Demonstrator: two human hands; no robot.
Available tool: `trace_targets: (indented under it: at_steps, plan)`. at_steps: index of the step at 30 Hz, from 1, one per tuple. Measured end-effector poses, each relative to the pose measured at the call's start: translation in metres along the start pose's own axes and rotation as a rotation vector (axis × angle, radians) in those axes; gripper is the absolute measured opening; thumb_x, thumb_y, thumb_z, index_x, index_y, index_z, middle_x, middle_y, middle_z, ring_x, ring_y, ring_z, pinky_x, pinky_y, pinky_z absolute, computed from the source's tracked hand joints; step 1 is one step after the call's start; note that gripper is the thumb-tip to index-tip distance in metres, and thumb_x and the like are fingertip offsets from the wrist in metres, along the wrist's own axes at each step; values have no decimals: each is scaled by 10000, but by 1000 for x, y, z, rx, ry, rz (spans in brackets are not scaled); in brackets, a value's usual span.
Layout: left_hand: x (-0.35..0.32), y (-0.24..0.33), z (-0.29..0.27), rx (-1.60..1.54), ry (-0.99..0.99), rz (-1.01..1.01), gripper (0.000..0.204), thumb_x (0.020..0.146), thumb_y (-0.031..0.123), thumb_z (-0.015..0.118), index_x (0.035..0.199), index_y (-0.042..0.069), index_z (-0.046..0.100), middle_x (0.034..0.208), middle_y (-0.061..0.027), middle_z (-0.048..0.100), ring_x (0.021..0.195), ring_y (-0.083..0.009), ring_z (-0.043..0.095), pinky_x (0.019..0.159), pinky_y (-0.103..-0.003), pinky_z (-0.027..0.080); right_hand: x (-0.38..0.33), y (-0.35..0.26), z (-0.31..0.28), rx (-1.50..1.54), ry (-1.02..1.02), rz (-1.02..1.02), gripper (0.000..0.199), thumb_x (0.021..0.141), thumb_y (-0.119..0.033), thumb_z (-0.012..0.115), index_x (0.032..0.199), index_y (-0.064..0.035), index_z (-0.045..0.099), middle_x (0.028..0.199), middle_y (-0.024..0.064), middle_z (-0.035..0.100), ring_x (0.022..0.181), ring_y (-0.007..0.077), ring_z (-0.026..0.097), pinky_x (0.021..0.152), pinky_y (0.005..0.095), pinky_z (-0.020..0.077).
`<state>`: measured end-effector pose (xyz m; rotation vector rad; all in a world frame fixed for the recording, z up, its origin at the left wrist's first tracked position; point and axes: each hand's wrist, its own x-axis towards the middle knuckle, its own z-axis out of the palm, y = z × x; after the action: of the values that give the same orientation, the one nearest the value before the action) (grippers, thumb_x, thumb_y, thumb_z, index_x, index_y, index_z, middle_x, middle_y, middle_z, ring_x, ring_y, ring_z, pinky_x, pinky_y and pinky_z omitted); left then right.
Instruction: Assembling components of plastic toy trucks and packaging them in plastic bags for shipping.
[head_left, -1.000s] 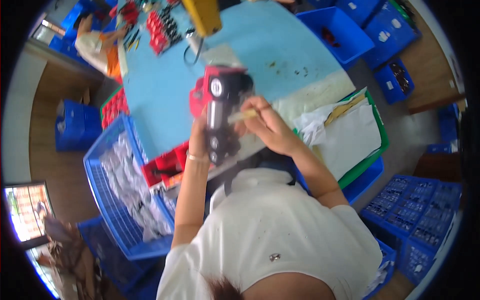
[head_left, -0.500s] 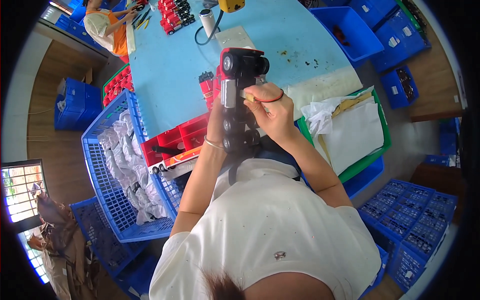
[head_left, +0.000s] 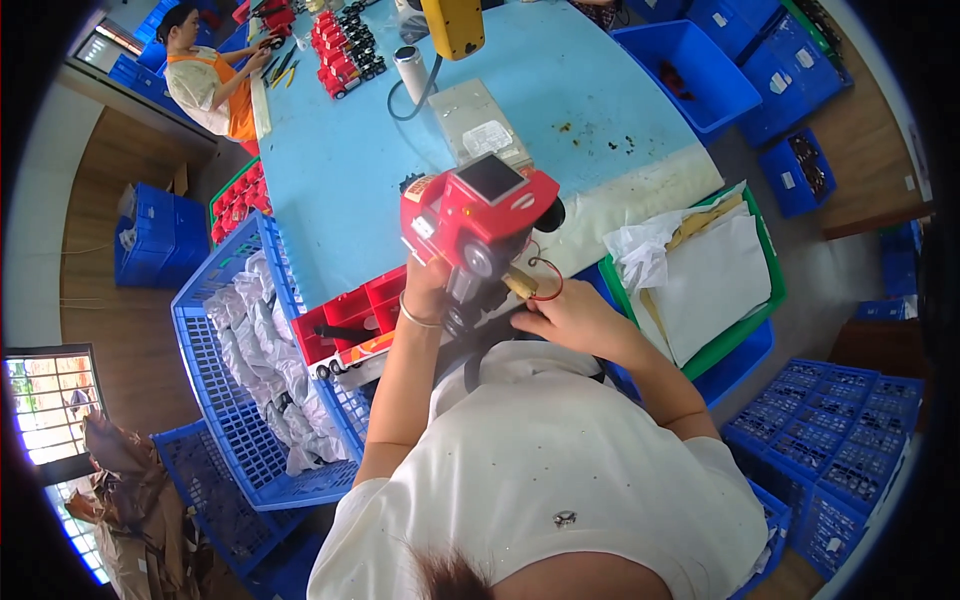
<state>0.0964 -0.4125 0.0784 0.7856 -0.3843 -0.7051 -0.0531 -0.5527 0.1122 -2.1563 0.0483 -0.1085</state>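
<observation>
My left hand (head_left: pixel 428 285) is closed round a red toy truck cab (head_left: pixel 520 208), holding it tilted above the table's near edge. Its dark windscreen and red roof now face up, and its black chassis hangs below, partly blurred. Close by on the right, my right hand (head_left: pixel 578 318) pinches a small tan piece (head_left: pixel 519 283) with a red-and-black cord looped from it. The tan piece is beside the cab's underside; whether they touch I cannot tell. Left of my left wrist lies a red toy trailer (head_left: pixel 372 346) with open compartments and an orange-and-white side.
A blue crate (head_left: pixel 215 375) of white-wrapped items stands at left. At right sits a green tray (head_left: pixel 735 335) with white sheets. Farther off are a grey box (head_left: pixel 470 115), a yellow hanging device (head_left: pixel 455 28), rows of red toy trucks (head_left: pixel 340 60) and a co-worker (head_left: pixel 205 85).
The truck cab has turned from showing its black wheeled underside to showing its red top. My right hand has moved down and right, away from the chassis.
</observation>
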Motion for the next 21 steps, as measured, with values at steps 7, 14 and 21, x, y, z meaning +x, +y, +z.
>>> trace_targets:
  at_steps: [7, 14, 21]
  plan:
    - [15, -31, -26, 320, -27, 128, 636, 810, 490, 590, 1225, 24, 465, 1098, -110, 588, 984, -228, 590, 853, -346, 484, 6, -29, -19, -119, -325, -383, 204, 753, -161, 652, 911, -47, 590, 982, 62, 580, 879, 203, 581, 717, 374, 480]
    - [30, -83, -31, -75, 114, -603, 569, 925, 519, 345, 1234, 58, 472, 1126, -102, 569, 991, -228, 578, 841, -346, 484, 74, 53, -3, -989, -376, -833, 222, 620, -229, 681, 788, -101, 615, 909, 15, 549, 1020, 160, 501, 1044, 433, 267]
    - [29, -112, -78, 481, -145, -505, 557, 914, 510, 383, 1333, 142, 370, 1334, -160, 387, 1214, -301, 393, 1035, -399, 305, 63, 130, 44, -799, -495, -740, 279, 571, -252, 732, 770, -95, 614, 848, 8, 542, 951, 158, 510, 1054, 448, 256]
